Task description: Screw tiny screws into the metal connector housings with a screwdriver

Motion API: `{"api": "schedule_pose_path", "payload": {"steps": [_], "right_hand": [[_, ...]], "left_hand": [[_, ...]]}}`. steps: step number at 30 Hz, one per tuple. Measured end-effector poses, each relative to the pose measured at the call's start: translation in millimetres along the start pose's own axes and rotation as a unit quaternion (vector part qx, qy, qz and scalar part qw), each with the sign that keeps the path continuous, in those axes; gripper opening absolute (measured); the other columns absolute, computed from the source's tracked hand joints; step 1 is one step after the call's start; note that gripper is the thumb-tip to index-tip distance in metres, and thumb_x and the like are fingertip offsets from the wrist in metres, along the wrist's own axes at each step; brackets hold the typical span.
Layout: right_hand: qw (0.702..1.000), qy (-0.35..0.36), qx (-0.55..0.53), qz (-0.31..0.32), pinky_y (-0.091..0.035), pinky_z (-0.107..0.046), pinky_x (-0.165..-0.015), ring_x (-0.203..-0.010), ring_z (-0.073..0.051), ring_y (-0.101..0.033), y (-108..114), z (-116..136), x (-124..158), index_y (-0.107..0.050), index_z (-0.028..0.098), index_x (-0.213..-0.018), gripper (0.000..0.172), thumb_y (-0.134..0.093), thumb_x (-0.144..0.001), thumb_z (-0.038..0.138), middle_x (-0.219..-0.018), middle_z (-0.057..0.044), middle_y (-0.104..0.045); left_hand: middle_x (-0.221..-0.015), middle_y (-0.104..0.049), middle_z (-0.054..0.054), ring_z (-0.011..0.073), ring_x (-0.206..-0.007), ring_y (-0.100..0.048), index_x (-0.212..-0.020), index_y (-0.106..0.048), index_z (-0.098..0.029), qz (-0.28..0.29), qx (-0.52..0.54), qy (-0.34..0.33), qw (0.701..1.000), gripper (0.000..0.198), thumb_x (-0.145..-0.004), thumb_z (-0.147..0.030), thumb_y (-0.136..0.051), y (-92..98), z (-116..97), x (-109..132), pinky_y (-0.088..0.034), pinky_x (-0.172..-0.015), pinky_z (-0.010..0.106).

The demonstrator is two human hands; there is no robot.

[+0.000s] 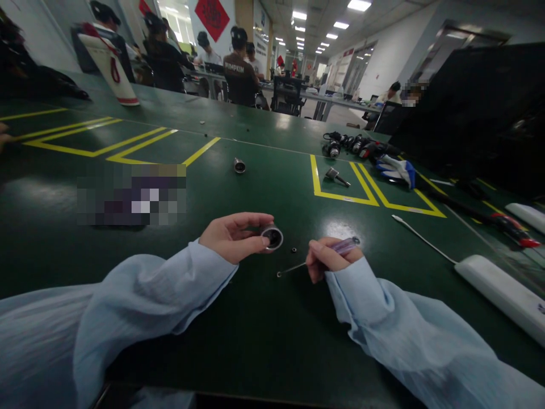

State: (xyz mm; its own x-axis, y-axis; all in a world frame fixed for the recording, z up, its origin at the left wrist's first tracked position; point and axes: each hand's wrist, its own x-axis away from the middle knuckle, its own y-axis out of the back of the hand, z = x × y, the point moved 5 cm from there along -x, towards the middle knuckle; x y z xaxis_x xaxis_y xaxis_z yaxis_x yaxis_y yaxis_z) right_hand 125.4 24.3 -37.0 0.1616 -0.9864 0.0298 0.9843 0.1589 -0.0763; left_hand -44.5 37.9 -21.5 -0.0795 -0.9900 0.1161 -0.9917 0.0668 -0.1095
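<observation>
Green matting marked with yellow lines covers the long workbench (255, 329), and other people sit at tables far beyond it. The left hand (232, 236) pinches a small round metal cap (272, 237) between thumb and fingertips, open end towards the camera, just above the mat. The right hand (327, 258) is closed round a thin screwdriver (293, 268), whose tip rests on the mat below the cap and is not touching it. A tiny nut (293, 250) lies loose between the two hands. By my reading, fitting is at an early stage: nut and tool are both apart from the cap. Beyond the left hand lies a second cap (239, 166); beyond the right hand, another metal part (337, 177) and gloves (395, 169).
</observation>
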Motion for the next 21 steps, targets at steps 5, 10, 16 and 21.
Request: {"api": "schedule_pose_path", "payload": {"steps": [5, 10, 16, 21], "right_hand": [[0.985, 0.161, -0.061, 0.025, -0.041, -0.024, -0.045, -0.046, -0.011, -0.053, -0.6, 11.3, 6.1, -0.058, 0.017, -0.062, 0.021, -0.052, -0.075, 0.032, -0.049, 0.001, -0.056], [0.920, 0.372, 0.124, -0.003, -0.043, -0.025, -0.051, -0.054, -0.011, -0.055, -10.6, 32.7, 23.3, -0.061, 0.016, -0.069, 0.012, -0.051, -0.075, 0.018, -0.058, -0.002, -0.060], [0.853, 0.445, 0.267, 0.046, -0.047, -0.029, -0.059, -0.062, -0.014, -0.058, -25.9, 43.5, 32.0, -0.060, 0.011, -0.076, 0.011, -0.050, -0.072, 0.006, -0.065, -0.008, -0.063], [0.833, 0.470, 0.288, 0.054, -0.048, -0.028, -0.059, -0.063, -0.014, -0.058, -29.6, 44.4, 34.1, -0.059, 0.008, -0.077, 0.010, -0.052, -0.071, 0.005, -0.067, -0.009, -0.063]], "left_hand": [[-0.076, -0.068, 0.005, 0.0161, -0.069, -0.064, -0.078, -0.062, -0.009, 0.002, -0.010, -0.022, 1.000, 0.025, -0.054, -0.010, -0.067, -0.4, -1.0, -1.2, -0.055, -0.059, 0.025], [-0.073, -0.069, 0.004, 0.0155, -0.069, -0.064, -0.076, -0.064, -0.010, 0.000, -0.013, -0.046, 0.999, 0.023, -0.053, -0.007, -0.065, -1.8, -1.5, 1.2, -0.055, -0.061, 0.023], [-0.073, -0.069, 0.005, 0.0163, -0.068, -0.065, -0.078, -0.064, -0.010, -0.006, -0.039, -0.058, 0.998, 0.023, -0.055, -0.009, -0.064, -2.9, -2.1, 3.5, -0.055, -0.063, 0.024], [-0.071, -0.069, 0.005, 0.0158, -0.068, -0.065, -0.081, -0.063, -0.010, 0.007, -0.046, -0.069, 0.997, 0.025, -0.056, -0.010, -0.063, -4.1, 0.5, 4.5, -0.055, -0.062, 0.023]]}}
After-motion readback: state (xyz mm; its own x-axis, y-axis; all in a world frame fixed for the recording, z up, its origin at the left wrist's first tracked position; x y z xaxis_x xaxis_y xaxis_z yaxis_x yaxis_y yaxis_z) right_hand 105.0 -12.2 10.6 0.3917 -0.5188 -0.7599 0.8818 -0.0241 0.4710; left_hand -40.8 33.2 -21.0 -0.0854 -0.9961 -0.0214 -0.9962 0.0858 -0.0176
